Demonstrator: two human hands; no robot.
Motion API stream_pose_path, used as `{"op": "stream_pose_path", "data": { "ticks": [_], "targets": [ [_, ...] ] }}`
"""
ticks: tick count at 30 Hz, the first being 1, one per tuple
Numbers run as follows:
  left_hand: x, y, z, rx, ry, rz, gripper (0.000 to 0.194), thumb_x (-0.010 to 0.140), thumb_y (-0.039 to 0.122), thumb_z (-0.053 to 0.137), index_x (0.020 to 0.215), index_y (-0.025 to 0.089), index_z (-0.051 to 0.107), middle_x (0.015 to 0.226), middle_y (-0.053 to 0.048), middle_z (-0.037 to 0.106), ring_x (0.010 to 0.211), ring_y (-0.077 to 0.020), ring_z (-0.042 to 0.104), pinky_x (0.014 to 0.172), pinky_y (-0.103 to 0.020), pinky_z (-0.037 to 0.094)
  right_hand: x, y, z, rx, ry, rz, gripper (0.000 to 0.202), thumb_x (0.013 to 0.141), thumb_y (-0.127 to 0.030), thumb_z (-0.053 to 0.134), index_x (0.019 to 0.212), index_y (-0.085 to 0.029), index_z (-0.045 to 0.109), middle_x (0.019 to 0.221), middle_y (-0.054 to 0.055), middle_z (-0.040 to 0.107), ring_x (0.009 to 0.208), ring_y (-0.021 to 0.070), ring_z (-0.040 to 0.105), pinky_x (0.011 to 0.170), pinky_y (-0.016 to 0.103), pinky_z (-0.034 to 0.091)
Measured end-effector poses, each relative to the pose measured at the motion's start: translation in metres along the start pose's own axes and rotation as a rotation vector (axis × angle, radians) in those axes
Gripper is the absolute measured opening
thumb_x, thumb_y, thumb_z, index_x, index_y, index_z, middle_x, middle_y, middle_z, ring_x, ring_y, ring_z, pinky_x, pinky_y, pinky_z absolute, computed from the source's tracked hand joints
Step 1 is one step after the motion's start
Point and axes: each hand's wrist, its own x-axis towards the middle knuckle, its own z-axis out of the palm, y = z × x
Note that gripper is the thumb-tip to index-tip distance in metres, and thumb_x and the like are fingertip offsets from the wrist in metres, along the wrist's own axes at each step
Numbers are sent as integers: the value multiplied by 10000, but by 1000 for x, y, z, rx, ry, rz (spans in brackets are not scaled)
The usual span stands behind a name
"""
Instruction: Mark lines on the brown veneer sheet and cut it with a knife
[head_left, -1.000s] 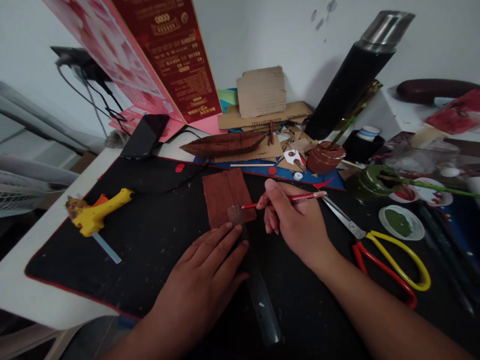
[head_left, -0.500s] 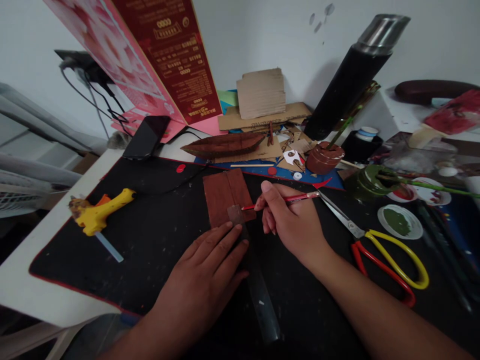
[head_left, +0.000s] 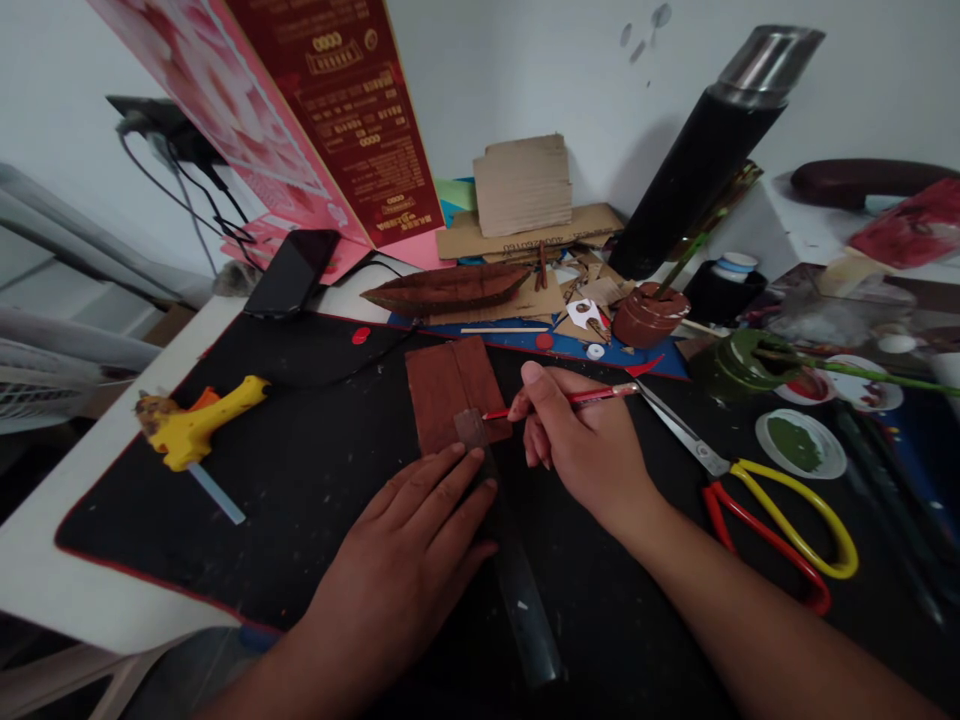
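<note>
Left hand: fingers laid out nearly straight and close together, palm down, 2 fingertips near the top end of 1 clear ruler, pressing over it; nothing gripped. Right hand: thumb and forefinger pinched on 1 red pencil, the other fingers curled in below. Pencil tip sits at the ruler's right edge, over 1 brown card piece; contact between tip and card cannot be made out. Card lies on 1 black mat, ahead of the left fingertips and between the 2 hands, with the ruler's far end across its near part. Count of others: 1 yellow glue gun at left; 1 pair of scissors, handles 1 red and 1 yellow, right of the right hand; 1 brown boat-shaped piece behind the card; 1 brown jar; 1 green jar; 1 dish of green paint; 1 tilted black flask. Cardboard scraps overlap too much to count. Ruler partly hidden beneath the left fingers, its markings unreadable; both forearms and the tall box are cut off by the frame.
</note>
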Motion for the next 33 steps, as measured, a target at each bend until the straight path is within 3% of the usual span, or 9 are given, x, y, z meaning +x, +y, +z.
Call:
{"op": "stream_pose_path", "data": {
  "ticks": [33],
  "targets": [
    [-1, 0, -1, -16, -18, -2, 326, 1155, 309, 487, 1365, 161, 687, 1483, -97, 719, 1382, -306, 657, 1090, -487, 589, -3, 3, -2, -34, 2, 18, 482, 1089, -522, 619, 707, -230, 650, 438, -81, 495, 360, 99, 528, 414, 252, 365]
  ]
}}
